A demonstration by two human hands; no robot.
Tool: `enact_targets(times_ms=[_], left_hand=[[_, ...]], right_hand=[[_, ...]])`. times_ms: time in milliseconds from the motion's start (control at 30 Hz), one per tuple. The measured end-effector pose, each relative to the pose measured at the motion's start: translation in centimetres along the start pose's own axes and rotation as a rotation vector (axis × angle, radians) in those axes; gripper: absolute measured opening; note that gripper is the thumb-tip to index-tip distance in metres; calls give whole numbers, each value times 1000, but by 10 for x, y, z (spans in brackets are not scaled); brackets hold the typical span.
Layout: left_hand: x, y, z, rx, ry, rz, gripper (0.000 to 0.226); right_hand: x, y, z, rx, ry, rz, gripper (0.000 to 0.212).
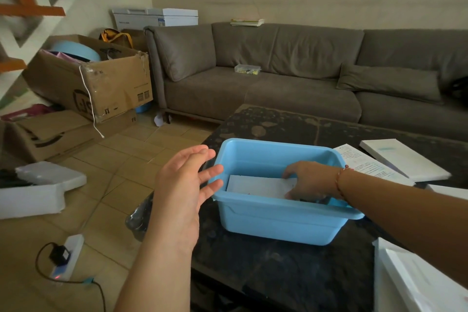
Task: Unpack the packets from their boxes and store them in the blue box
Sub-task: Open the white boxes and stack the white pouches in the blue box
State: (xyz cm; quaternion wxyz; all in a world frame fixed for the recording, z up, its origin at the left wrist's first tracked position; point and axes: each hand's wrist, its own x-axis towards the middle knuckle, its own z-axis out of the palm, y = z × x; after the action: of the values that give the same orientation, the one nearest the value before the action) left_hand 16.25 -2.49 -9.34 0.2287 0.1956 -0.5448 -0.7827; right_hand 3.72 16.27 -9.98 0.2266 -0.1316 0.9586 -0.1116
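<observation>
Blue plastic box (278, 220) on dark marble coffee table (278, 124), near its left edge. Right hand (312, 181) reaching down inside box, forearm crossing right rim, fingers curled onto white packet (258, 186) lying flat on box floor; gripping packet's right end. Red thread bracelet (339, 180) at right wrist. Left hand (182, 190) raised just outside box's left wall, palm facing box, fingers straight and slightly spread, fingertips touching or almost touching left rim, holding nothing. White boxes (402, 159) and printed leaflet (367, 164) on table right of blue box. Grey sofa (291, 76) behind.
</observation>
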Motion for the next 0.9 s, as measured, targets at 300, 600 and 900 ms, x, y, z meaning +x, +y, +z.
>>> enact_targets(times_ms=[300, 600, 900], left_hand=[[0, 0, 0, -6, 3, -19, 8], [-12, -1, 10, 148, 20, 178, 12], [-59, -14, 40, 216, -599, 164, 18]], right_hand=[[3, 5, 0, -129, -133, -67, 55], [-66, 19, -23, 25, 517, -281, 36], [-169, 175, 87, 272, 920, -257, 21]])
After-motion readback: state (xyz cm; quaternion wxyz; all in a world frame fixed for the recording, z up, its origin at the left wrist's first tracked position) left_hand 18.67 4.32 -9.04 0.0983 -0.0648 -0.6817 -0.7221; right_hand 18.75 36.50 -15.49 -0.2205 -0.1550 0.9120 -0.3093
